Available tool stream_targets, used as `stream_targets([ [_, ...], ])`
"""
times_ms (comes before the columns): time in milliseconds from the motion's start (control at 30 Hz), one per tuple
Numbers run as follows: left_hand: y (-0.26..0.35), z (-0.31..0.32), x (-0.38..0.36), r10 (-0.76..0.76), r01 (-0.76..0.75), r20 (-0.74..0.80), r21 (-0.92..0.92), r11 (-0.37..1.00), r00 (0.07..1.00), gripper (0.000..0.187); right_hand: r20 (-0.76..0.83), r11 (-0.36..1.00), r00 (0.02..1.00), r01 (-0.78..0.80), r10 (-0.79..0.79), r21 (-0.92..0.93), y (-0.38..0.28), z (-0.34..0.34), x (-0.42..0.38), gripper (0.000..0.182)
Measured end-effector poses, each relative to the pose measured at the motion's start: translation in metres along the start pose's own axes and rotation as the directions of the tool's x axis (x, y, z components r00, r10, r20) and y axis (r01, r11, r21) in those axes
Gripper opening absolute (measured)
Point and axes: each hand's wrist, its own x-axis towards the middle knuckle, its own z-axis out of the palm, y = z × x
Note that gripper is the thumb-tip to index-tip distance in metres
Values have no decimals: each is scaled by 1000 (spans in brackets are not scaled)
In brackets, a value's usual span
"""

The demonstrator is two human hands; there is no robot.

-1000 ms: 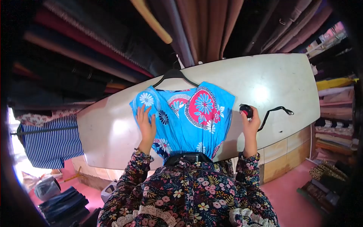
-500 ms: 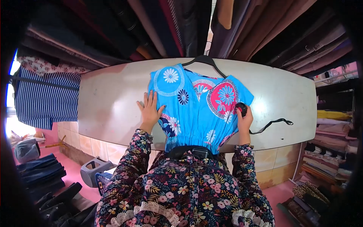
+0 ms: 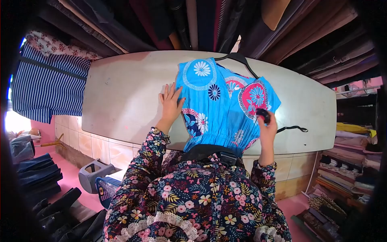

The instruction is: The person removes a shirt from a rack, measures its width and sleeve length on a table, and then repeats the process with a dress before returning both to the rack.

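Note:
A sleeveless blue dress (image 3: 220, 105) with large flower medallions lies on the pale table (image 3: 129, 88), its black hanger (image 3: 238, 58) showing at the neck. My left hand (image 3: 171, 108) rests flat along the dress's left side, fingers stretched out and fingertips at the fabric edge. In my right hand (image 3: 268, 131) is a small black rounded object (image 3: 263, 116), gripped over the right part of the dress near the pink medallion; I cannot tell what it is. A thin black strap (image 3: 293, 128) trails over the table to the right of that hand.
Dark garments (image 3: 161, 24) hang in rows beyond the table. Striped blue cloth (image 3: 48, 80) hangs at the left. Folded fabrics (image 3: 342, 161) are stacked at the right. A grey stool (image 3: 94, 173) and a blue basket (image 3: 107, 191) stand on the pink floor, lower left.
The view has shifted, so the dress appears farther right. My right hand has moved the black object slightly inward over the dress. My left hand stays flat at the left side, fingers closer together.

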Motion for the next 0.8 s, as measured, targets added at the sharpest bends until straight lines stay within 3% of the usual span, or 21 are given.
stream_targets([
  [67, 8, -11, -1, -15, 15, -77, -10, 1000, 997, 42, 123, 998, 991, 52, -48, -35, -16, 23, -15, 30],
  [133, 20, -22, -8, 7, -58, -120, -434, 899, 993, 36, 254, 992, 963, 109, -90, -61, -29, 43, -25, 29],
  [200, 36, -11, -21, -46, 151, 169, -686, 712, 984, 32, 355, 983, 929, 150, -106, -101, -31, 64, -24, 29],
  [267, 41, 1, -34, 87, 312, 427, -771, 555, 900, 30, 384, 980, 918, 157, -98, -124, -35, 79, -25, 28],
  [300, 48, -1, -36, 86, 313, 429, -769, 557, 899, 30, 417, 972, 902, 184, -108, -146, -35, 86, -25, 29],
  [367, 61, -8, -40, 116, 586, 613, -785, 202, 781, 32, 446, 964, 888, 207, -114, -167, -34, 99, -26, 29],
  [400, 62, -4, -41, 113, 623, 635, -772, 124, 765, 34, 471, 957, 874, 228, -121, -177, -34, 103, -26, 29],
  [633, 60, 9, -35, -68, 737, 734, -675, 32, 675, 29, 551, 929, 814, 329, -187, -170, -26, 121, -22, 28],
  [700, 59, 10, -33, -119, 784, 784, -618, -59, 609, 23, 557, 931, 808, 329, -191, -158, -26, 126, -23, 28],
  [800, 55, 4, -28, -227, 806, 784, -591, 8, 577, 17, 579, 917, 787, 365, -213, -159, -29, 133, -21, 28],
])
